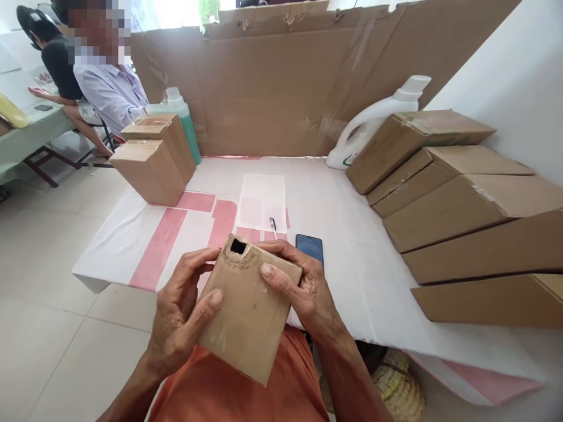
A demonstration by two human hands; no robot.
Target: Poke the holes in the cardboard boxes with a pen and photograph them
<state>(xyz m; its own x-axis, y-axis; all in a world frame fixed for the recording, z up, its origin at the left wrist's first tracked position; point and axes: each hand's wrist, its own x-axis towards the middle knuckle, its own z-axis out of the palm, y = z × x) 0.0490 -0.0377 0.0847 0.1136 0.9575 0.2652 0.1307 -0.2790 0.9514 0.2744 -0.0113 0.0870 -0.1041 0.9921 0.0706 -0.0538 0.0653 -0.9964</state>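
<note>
Between my hands, above my lap at the table's near edge, is a small brown cardboard box [246, 310], tilted. Near its top corner a dark square hole is cut, with curved pen lines drawn around it. My left hand [185, 310] grips the box's left side, thumb on the front face. On the upper right side my right hand [303, 281] holds it, thumb pressed on the face and fingers behind the edge. Beyond the box lie a phone [310, 248], a pen [273, 225] and a white sheet of paper [263, 199].
Several cardboard boxes [457, 205] line the table's right side by a white jug [378, 120]. At the left stand two boxes [152, 170] and a green bottle [192, 132]. A cardboard panel [272, 88] closes the back. Two people sit beyond, left. A woven basket [398, 384] is below.
</note>
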